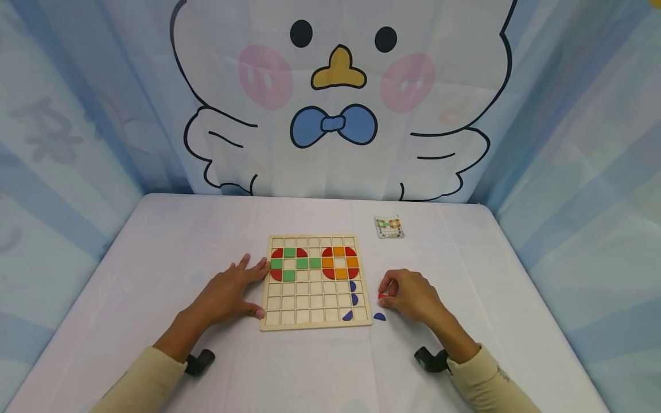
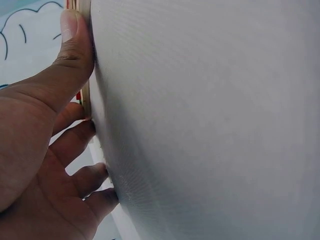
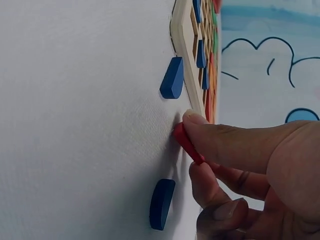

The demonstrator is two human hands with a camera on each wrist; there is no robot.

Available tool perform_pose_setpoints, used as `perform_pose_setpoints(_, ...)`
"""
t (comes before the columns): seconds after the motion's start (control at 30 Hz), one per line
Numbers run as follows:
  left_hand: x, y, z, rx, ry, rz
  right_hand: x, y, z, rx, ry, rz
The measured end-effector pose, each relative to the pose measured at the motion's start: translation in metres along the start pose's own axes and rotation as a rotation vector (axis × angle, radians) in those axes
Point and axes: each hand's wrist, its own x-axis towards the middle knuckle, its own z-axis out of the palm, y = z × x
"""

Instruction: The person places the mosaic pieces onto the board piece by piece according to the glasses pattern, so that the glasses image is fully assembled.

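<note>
A wooden grid board (image 1: 310, 301) lies on the table with red, green and orange pieces set in its upper rows. Several blue pieces, such as one blue half-round (image 1: 354, 299), lie loosely near its right edge. At the board's left edge, my left hand (image 1: 227, 293) rests with spread fingers, the thumb (image 2: 75, 55) against the side. My right hand (image 1: 411, 293) pinches a small red piece (image 3: 188, 145) between thumb and fingers, just right of the board. Beside the board's corner is a blue piece (image 3: 173, 78); another blue piece (image 3: 162, 205), hidden in the head view, lies near my right fingers.
Behind the board to the right lies a small pattern card (image 1: 389, 227) showing a coloured grid. A white cloth covers the table (image 1: 289, 373). Printed curtains (image 1: 330, 166) enclose its back and sides. Dark wrist cameras (image 1: 431, 360) sit at both cuffs.
</note>
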Motion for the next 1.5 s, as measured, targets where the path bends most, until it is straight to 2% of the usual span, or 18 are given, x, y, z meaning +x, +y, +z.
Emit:
perform_pose_setpoints(0.27,0.0,0.0,-0.001,-0.004,0.002,0.009,0.001,-0.004,0.001,0.076,0.029,-0.065)
perform_pose_setpoints(0.6,0.0,-0.002,0.0,0.0,0.008,0.015,0.003,-0.022,0.006,0.171,0.04,-0.157)
perform_pose_setpoints(1.1,0.001,-0.003,0.002,-0.007,0.01,0.011,0.007,-0.05,0.016,0.235,0.047,-0.15)
perform_pose_setpoints(1.5,0.001,-0.002,0.002,-0.004,0.008,0.015,0.007,-0.057,0.021,0.231,0.071,-0.163)
